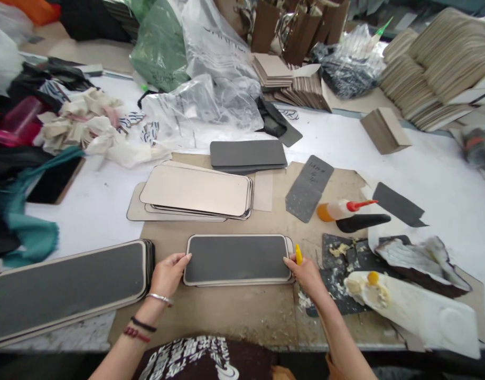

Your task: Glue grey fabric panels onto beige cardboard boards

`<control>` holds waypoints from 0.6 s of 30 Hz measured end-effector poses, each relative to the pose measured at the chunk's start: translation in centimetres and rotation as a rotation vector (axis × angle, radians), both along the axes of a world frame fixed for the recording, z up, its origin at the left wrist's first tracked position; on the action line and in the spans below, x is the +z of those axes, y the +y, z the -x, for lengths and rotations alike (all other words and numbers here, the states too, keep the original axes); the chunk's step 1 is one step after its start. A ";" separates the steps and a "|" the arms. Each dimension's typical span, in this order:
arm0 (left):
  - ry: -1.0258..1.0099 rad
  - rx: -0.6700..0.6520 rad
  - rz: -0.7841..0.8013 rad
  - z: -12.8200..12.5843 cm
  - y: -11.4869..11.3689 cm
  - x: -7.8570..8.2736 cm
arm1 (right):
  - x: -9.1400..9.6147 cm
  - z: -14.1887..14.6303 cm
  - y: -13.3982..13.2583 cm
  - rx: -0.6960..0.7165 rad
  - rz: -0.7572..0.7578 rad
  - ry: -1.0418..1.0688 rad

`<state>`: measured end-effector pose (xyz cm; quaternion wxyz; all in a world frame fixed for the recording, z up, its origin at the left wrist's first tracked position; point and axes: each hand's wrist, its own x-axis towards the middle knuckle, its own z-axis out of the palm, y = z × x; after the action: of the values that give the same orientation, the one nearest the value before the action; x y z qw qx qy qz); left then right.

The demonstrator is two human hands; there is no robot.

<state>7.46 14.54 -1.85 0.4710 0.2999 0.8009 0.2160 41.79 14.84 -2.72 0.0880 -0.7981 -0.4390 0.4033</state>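
Observation:
A dark grey rounded rectangular panel (236, 258) with a pale border lies flat on the brown cardboard sheet (242, 311) in front of me. My left hand (168, 274) presses its fingertips against the panel's left end, holding nothing else. My right hand (308, 274) touches the panel's right end while its fingers are closed round a small yellow tool (298, 254). Behind the panel sits a stack of beige boards (195, 191) of the same shape.
A stack of finished grey panels (66, 287) lies at the left. A grey sheet pile (248, 154) is farther back. An orange-tipped glue bottle (339, 209), glue-smeared black pieces (345, 253) and a white tray (417, 306) crowd the right. Bags and cloth fill the back.

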 end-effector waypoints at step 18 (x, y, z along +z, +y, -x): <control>-0.144 0.079 -0.049 0.1 0.0 -0.9 | 0.3 -0.2 0.2 0.101 0.007 -0.024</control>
<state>7.32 14.50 -2.74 0.5109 0.2631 0.7708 0.2749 41.97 15.07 -2.38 0.0593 -0.7801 -0.4782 0.3990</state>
